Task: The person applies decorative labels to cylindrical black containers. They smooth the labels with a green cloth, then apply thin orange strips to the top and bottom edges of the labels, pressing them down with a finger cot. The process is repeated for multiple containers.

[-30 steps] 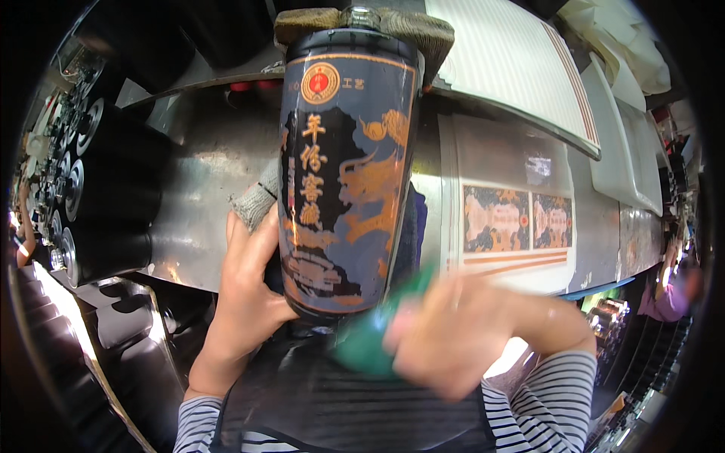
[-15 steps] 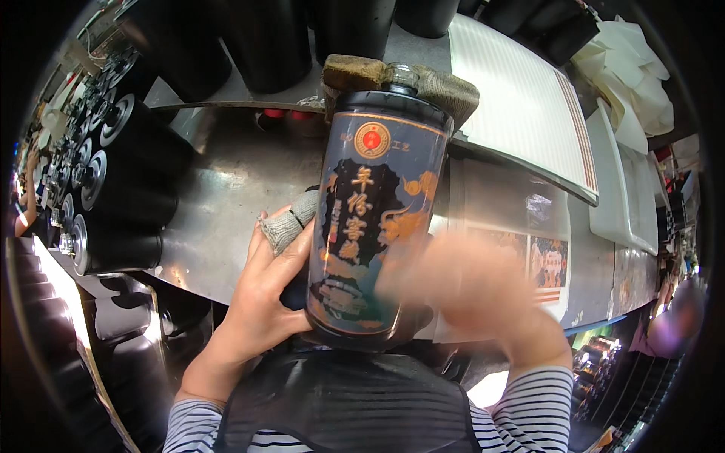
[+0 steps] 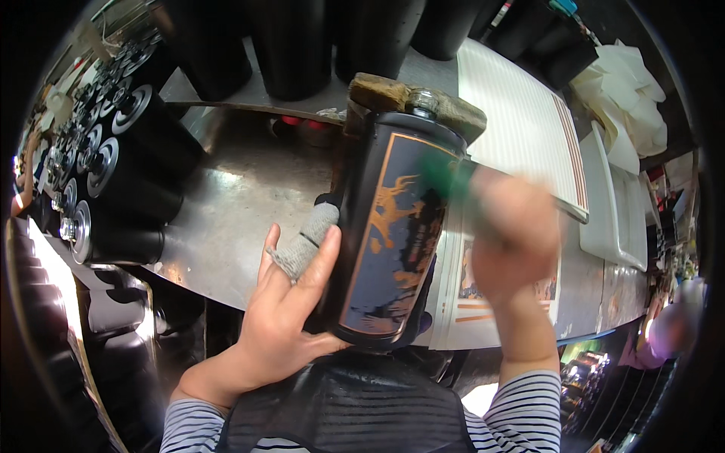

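A large black bottle (image 3: 404, 234) lies tilted with its glass neck away from me. It wears a dark blue label edged in orange, with gold and black artwork. Its neck end rests against a worn wooden block (image 3: 377, 92). My left hand (image 3: 283, 302) grips the bottle's lower left side, a grey knitted cover over one of its fingers. Smeared by motion, my right hand (image 3: 521, 226) closes around a green tool (image 3: 445, 175), whose edge lies over the upper right of the label. The tool's exact shape is blurred.
Several black bottles (image 3: 140, 174) lie stacked at the left, and more stand along the back. To the right are a white striped sheet stack (image 3: 517, 113), a white tray (image 3: 604, 204) and crumpled pale paper (image 3: 623, 98). Printed label sheets (image 3: 464, 306) lie on the metal table (image 3: 234, 226).
The bottle has rolled to the right, so the label's left border now faces up. My right hand has moved up toward the neck end, and the green tool has come into sight.
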`<action>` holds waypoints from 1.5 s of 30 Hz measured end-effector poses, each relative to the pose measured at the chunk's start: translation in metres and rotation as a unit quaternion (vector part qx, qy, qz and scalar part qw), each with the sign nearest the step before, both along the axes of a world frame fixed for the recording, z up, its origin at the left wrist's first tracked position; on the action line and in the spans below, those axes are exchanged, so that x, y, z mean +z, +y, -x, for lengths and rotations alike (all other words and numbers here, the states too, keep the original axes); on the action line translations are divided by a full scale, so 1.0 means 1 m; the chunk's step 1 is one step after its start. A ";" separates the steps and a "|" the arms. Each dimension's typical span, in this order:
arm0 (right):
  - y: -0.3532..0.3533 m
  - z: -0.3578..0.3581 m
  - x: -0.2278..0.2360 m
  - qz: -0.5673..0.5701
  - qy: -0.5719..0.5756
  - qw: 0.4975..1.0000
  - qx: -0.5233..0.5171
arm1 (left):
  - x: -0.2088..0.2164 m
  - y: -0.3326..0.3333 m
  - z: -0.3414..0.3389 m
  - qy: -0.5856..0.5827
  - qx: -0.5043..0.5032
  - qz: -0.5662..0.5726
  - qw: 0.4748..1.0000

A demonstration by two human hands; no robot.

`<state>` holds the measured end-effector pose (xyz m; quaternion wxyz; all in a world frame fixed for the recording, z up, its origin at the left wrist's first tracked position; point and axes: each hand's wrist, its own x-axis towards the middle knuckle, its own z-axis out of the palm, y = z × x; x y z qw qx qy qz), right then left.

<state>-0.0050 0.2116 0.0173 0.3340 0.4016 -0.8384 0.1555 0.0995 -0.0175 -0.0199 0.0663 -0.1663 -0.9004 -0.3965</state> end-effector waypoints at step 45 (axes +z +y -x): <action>-0.016 -0.009 -0.031 0.493 -0.605 0.623 0.055 | 0.023 0.045 0.062 -0.185 -0.013 -0.368 0.911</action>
